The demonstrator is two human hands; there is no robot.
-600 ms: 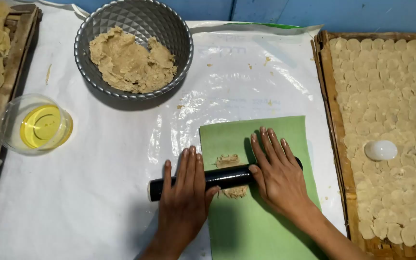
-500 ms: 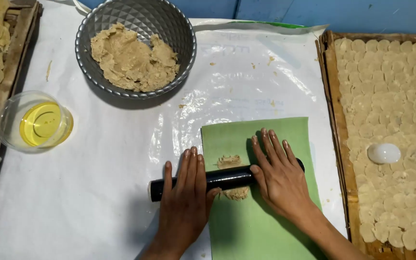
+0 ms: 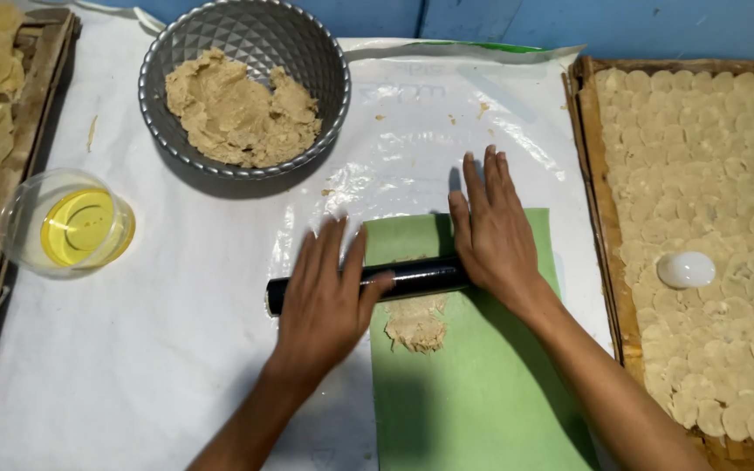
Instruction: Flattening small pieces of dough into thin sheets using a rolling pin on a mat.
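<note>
A black rolling pin lies across a green mat, over a flattened patch of tan dough. My left hand presses flat on the pin's left part, fingers spread and pointing away from me. My right hand rests flat on the pin's right end, fingers reaching past the mat's far edge. The dough shows on the near side of the pin; the far part of it is hidden under the pin.
A grey metal bowl of tan dough stands at the back. A clear bowl of yellow oil sits left. A wooden tray of round dough discs with a white cutter lies right. Another tray of pieces is far left.
Both hands have pushed the rolling pin away from me over the dough. More flattened dough now shows on the near side of the pin.
</note>
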